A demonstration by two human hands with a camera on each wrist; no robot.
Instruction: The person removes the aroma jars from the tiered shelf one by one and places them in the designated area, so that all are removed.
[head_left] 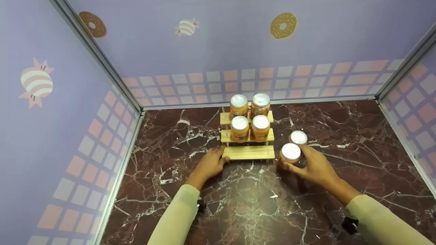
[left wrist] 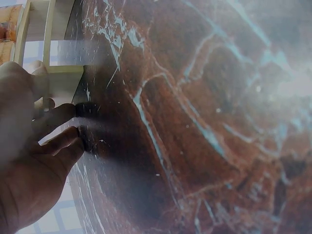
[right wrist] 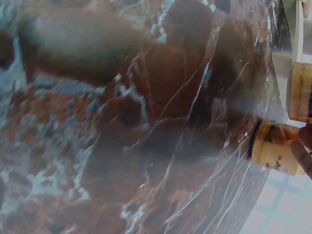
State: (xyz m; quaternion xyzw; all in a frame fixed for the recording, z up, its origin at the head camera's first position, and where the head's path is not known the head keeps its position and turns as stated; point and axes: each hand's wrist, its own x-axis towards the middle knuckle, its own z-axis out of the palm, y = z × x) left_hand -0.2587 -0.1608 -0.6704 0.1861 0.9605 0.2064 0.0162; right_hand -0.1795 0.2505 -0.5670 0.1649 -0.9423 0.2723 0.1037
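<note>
A three-step wooden display rack [head_left: 248, 152] stands on the marbled table. My left hand [head_left: 210, 163] holds the left end of its lowest step, thumb toward the front; in the left wrist view some fingertips [left wrist: 78, 139] come down at the tabletop. My right hand [head_left: 315, 166] grips an orange jar with a white lid [head_left: 290, 152] just right of that step. In the right wrist view this jar [right wrist: 301, 92] looks slightly raised off the table. Close behind it stands a second such jar [head_left: 298, 137], also near my right fingers. The lowest step is bare.
Two jars [head_left: 239, 128] stand on the middle step and two more [head_left: 238, 104] on the top step. Behind the rack rises a purple patterned wall [head_left: 231, 51], with side walls left and right. Dark red marbled tabletop [head_left: 252, 211] extends in front.
</note>
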